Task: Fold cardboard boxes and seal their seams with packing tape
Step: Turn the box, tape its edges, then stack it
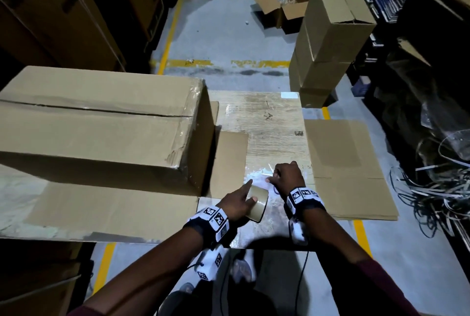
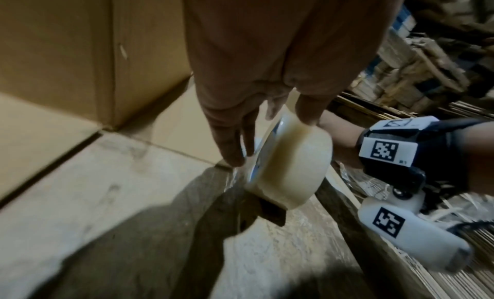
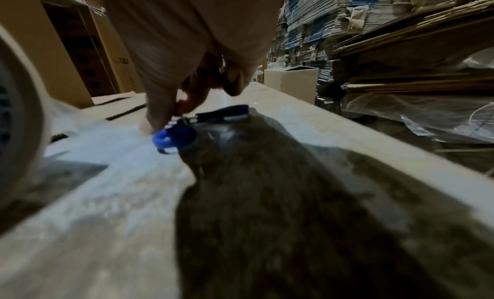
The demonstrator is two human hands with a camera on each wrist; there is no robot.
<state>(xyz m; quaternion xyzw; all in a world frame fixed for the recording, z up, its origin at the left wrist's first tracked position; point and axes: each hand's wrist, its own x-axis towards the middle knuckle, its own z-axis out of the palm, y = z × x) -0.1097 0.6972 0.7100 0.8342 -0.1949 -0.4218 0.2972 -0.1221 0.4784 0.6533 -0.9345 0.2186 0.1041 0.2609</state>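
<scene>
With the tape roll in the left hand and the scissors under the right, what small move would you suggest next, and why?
Probably close the right hand on the blue scissors and lift them. Its fingers curl down to touch the handle, but the scissors lie on the table. The left hand already grips the tape roll, and the big box beside it shows an open top seam.

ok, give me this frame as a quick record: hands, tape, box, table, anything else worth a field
left hand: grips the tape roll, thumb on its outer face
tape roll: standing on edge on the table, near its front edge
right hand: fingers curled, fingertips at a small blue tool
blue tool: lying on the table; exact kind unclear, blurred
big box: folded, on the table's left side, top seam not taped along its length
table: wood-grain top, flat cardboard sheets on it
floor: stacked boxes beyond the table
</scene>
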